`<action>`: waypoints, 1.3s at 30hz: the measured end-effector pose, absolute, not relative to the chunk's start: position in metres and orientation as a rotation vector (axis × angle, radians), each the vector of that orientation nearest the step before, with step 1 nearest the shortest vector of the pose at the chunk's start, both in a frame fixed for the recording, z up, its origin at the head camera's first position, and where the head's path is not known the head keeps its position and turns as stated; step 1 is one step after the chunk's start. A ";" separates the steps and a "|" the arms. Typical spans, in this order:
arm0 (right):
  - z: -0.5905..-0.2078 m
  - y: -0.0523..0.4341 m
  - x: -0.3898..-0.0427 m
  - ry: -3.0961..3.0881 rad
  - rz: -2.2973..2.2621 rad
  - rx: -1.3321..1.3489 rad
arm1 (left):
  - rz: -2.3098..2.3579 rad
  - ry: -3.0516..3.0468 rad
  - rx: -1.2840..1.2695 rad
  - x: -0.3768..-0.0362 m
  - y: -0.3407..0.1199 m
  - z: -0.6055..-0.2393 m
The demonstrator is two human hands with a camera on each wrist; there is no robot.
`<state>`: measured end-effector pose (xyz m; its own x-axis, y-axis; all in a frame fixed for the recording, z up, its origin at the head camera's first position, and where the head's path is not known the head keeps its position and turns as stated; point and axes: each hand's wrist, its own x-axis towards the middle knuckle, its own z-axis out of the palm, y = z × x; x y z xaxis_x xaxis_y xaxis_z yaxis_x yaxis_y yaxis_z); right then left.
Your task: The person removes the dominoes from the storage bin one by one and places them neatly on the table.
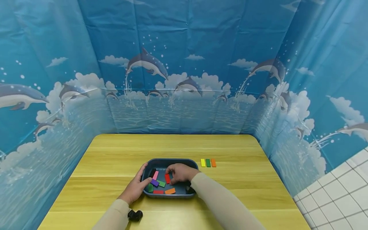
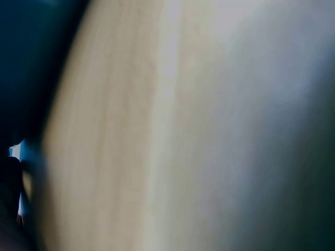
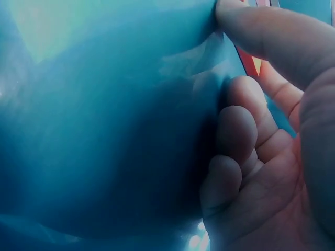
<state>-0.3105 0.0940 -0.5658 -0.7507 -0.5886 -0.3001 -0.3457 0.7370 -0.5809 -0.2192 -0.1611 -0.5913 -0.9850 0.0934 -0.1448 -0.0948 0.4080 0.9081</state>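
A dark blue-grey plastic bin (image 1: pixel 172 196) sits on the table with several coloured flat blocks in it. My left hand (image 1: pixel 135 188) holds the bin's left side, thumb over the rim. Inside the bin, my right hand (image 1: pixel 181 173) pinches a red block (image 1: pixel 167 178) between thumb and forefinger; the right wrist view shows part of a red piece (image 3: pixel 252 61) between these fingers. Left of it lie a pink block (image 1: pixel 155 175), a purple block (image 1: pixel 154 182) and a green block (image 1: pixel 161 183). Along the near wall are another red block (image 1: pixel 158 192) and an orange block (image 1: pixel 170 191).
Right of the bin, a yellow block (image 1: pixel 203 163), a green block (image 1: pixel 208 163) and an orange block (image 1: pixel 213 163) stand in a row on the wooden table (image 1: pixel 244 191). A dolphin-print curtain (image 1: pixel 184 115) surrounds the table's back and sides. The left wrist view is blurred.
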 end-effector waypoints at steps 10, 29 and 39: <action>-0.564 0.094 -0.309 2.453 -0.721 -0.685 | 1.639 2.473 0.001 -0.219 -0.162 -0.591; -0.564 0.095 -0.311 2.448 -0.721 -0.683 | 1.636 2.472 0.001 -0.219 -0.162 -0.591; -0.565 0.095 -0.312 2.448 -0.715 -0.691 | 1.651 2.468 0.014 -0.221 -0.162 -0.593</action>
